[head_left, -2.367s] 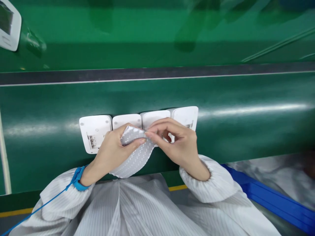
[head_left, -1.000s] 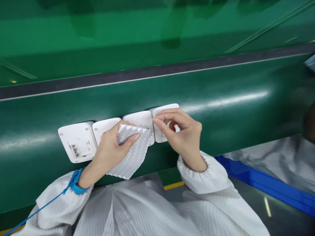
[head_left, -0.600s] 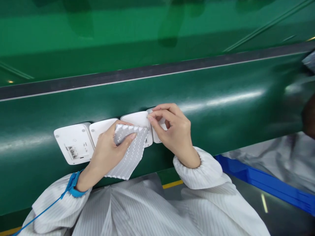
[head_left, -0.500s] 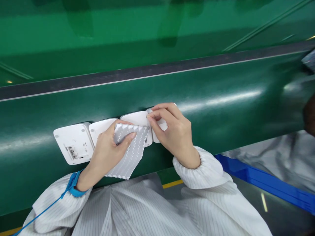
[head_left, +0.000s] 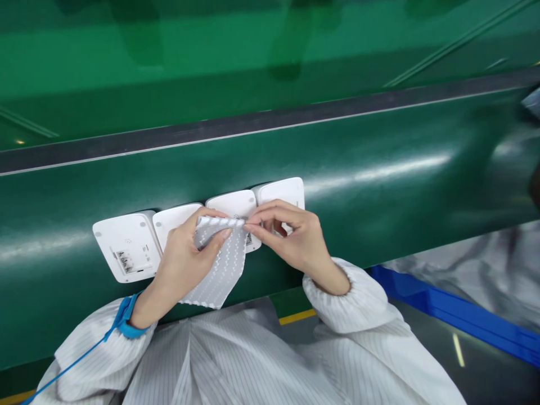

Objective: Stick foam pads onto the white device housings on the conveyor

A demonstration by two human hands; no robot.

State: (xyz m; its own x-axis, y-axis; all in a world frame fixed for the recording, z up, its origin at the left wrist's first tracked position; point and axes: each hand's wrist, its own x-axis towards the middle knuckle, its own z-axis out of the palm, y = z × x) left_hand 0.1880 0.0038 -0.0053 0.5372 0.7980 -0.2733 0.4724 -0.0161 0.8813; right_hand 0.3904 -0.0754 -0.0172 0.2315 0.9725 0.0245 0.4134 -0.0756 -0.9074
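As left fingers point(head_left: 220, 241) grip and right fingers point(head_left: 261, 232) pinch the grey sheet point(head_left: 223, 273), its long axis slants down-left.

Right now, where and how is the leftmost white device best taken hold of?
Probably take the leftmost white device by its outer left edge, coming from the left: that side is exposed, while its right side sits close beside the next device, near the left hand. The recess faces up, so keep to the edge.

Four white devices point(head_left: 129, 239) on green bench point(head_left: 379, 208)
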